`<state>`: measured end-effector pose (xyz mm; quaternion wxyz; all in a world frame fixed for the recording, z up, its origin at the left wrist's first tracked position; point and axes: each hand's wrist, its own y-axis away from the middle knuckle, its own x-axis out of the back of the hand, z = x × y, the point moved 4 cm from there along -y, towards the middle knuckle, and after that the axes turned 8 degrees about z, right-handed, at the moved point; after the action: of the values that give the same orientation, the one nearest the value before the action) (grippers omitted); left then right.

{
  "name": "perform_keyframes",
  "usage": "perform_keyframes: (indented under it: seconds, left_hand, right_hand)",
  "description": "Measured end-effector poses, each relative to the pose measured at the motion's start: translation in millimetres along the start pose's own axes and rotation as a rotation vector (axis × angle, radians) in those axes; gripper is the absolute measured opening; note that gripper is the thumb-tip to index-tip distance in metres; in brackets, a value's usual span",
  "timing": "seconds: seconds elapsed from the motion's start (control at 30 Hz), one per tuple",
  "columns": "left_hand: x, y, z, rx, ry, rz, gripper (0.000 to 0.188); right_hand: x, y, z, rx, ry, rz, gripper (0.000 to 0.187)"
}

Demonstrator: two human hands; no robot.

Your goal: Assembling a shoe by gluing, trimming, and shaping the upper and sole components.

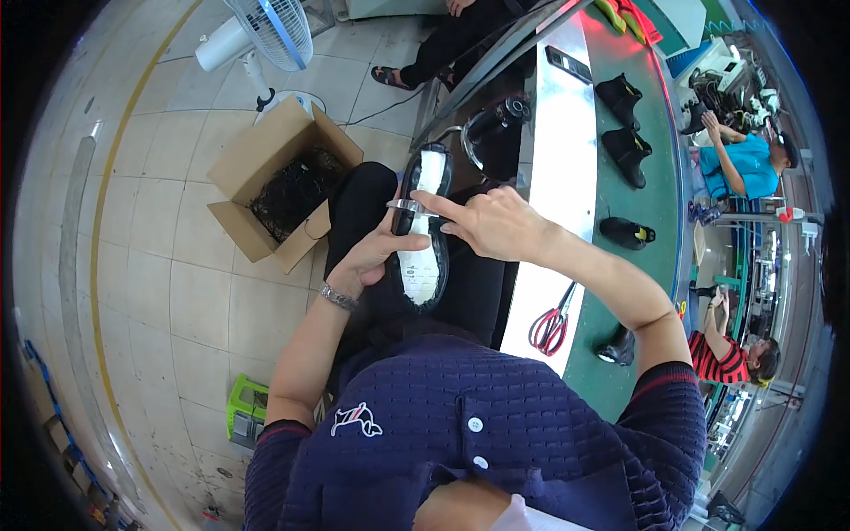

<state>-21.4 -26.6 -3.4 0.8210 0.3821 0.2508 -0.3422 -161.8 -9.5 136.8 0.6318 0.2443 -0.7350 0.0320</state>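
Observation:
An upturned black shoe (445, 257) stands lengthwise over my lap, its underside covered by a whitish insole (418, 276). My left hand (376, 254) grips its left side, with the thumb lying across the insole. Over the middle of the shoe lies a thin, silvery, blade-like piece (403, 205), whose kind I cannot make out. My right hand (496, 223) comes in from the right and closes around the right end of that piece. Its index finger reaches along it to the insole, and the other fingers are curled.
On the left an open cardboard box (232, 170) holds dark stringy scraps. A white fan (274, 35) stands behind it. At my right, red-handled scissors (551, 329) lie on a metal ledge (564, 177), beside a green bench (611, 292) carrying several black shoes (627, 157). Other people sit beyond.

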Motion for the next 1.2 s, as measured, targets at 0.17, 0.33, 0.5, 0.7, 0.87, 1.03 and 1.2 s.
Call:
perform_keyframes:
  seconds: [0.17,0.33,0.5,0.7,0.87,1.03,1.2]
  left_hand:
    - [4.6,7.1,-16.1,0.000,0.184,-0.054,0.111]
    - [-10.6,19.0,-19.7,-0.147,0.347,-0.038,0.064]
    - [-12.0,23.3,-35.5,-0.079,0.646,-0.185,0.064]
    - [-21.2,24.0,-26.8,-0.187,0.369,-0.002,0.069]
    - [-28.6,25.6,-23.4,-0.283,0.200,0.151,0.069]
    - [-19.4,24.6,-30.3,-0.274,0.138,0.156,0.078]
    - [-18.2,25.7,-23.7,-0.171,0.185,0.078,0.097]
  right_hand:
    - [10.3,8.4,-18.0,0.031,-0.110,0.111,0.058]
    - [5.2,27.2,-3.6,-0.102,-0.006,-0.102,0.056]
    - [-2.8,48.7,-22.8,0.084,0.171,0.026,0.080]
    - [-20.4,41.9,-17.5,0.084,0.168,0.000,0.083]
    - [-6.9,31.3,-5.6,0.094,0.033,-0.126,0.071]
    - [31.1,26.0,-23.7,0.093,0.052,-0.111,0.070]
    - [-5.6,7.5,-12.8,0.123,0.108,-0.050,0.081]
